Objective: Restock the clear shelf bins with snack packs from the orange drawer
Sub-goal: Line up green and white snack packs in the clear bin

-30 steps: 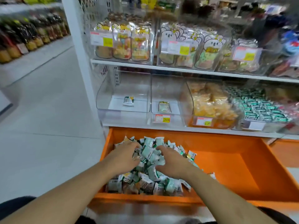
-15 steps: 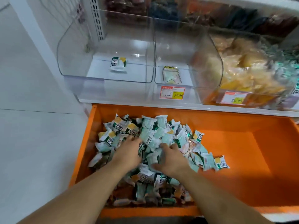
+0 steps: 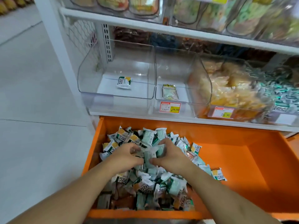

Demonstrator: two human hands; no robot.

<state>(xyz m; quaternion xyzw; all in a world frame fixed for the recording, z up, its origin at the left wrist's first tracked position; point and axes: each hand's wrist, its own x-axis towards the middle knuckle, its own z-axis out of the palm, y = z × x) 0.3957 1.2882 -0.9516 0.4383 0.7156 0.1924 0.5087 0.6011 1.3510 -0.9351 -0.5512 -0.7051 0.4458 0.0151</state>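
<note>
Snack packs (image 3: 150,155) bunched between both hands, left (image 3: 124,157) and right (image 3: 169,157) fingers curled gripping them.

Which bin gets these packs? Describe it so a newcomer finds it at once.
Start at the open orange drawer and look at the white shelf just above it. Take the leftmost clear bin, next to the white upright. It holds a single green and yellow pack, and unlike its neighbours it shows no price tag.
</note>
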